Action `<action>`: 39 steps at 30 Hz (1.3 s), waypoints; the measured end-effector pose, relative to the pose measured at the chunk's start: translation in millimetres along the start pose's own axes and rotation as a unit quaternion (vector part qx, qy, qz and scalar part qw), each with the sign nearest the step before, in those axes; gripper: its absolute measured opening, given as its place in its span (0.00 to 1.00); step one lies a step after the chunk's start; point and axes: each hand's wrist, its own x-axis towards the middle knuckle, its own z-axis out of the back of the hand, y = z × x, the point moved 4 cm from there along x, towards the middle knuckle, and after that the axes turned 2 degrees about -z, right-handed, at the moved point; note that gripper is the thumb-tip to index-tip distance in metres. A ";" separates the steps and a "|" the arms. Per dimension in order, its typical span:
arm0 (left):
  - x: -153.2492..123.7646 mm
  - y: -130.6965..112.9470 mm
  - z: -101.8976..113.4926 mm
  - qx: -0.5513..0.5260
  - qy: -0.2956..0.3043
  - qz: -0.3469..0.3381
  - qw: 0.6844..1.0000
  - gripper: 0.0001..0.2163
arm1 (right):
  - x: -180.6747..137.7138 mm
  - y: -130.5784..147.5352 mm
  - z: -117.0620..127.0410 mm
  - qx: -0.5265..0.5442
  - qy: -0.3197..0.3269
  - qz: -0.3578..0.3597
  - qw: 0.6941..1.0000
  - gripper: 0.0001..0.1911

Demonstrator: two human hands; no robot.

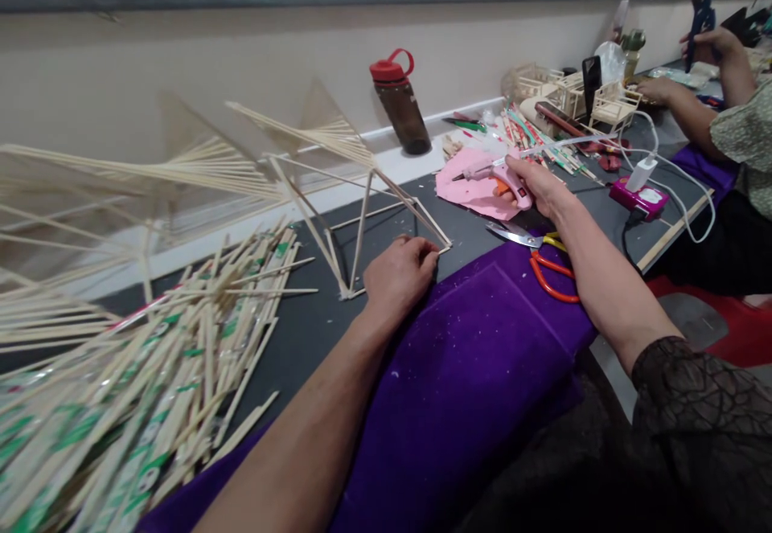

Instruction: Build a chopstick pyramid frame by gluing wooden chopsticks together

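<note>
My left hand (399, 272) has its fingers closed on the lower front edge of a frame of thin wooden sticks (363, 223), near its right corner. The frame rests on the grey table with its slanted sticks rising to points. A pink hot glue gun (499, 171) is gripped in my right hand (543, 186), its nozzle pointing left over a pink sheet (453, 183). Just below that hand lie scissors (546, 284) with red and yellow handles. Purple cloth (470, 388) covers the table's near side.
A heap of wrapped chopsticks (181, 356) fills the left. Behind it stands a fan-shaped stick structure (199, 170). A brown bottle (401, 111) with a red lid leans by the wall. At right are a purple power adapter (639, 198), a white cable (693, 203) and another person's arm (693, 115).
</note>
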 end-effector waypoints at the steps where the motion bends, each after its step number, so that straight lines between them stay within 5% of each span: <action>1: -0.4 -0.5 0.4 0.001 0.001 0.002 1.000 0.15 | 1.7 -1.7 2.2 -0.027 -0.017 0.006 0.999 0.15; 4: -2.0 -2.9 1.6 0.009 0.008 0.010 1.000 0.15 | 4.8 -3.2 12.0 -0.193 -0.102 0.034 0.975 0.13; 8: -3.0 -5.1 1.9 0.010 0.012 0.012 1.000 0.15 | 0.1 7.2 18.6 -0.470 -0.199 0.082 0.856 0.13; 11: -3.2 -4.6 1.7 0.007 0.003 0.015 1.000 0.14 | -10.8 17.8 9.9 -0.540 -0.232 0.135 0.798 0.07; 15: -4.0 -5.3 2.0 0.001 0.005 0.018 1.000 0.14 | -26.6 16.6 -33.6 -0.568 -0.098 0.244 0.780 0.07; 20: -6.0 -8.5 4.0 0.011 0.009 0.031 0.999 0.13 | -38.6 -9.3 -81.4 -0.646 0.064 0.230 0.725 0.14; 39: 11.7 -1.3 7.1 -0.043 0.053 -0.055 0.996 0.18 | -40.4 -29.7 -98.4 -0.708 0.068 0.233 0.663 0.16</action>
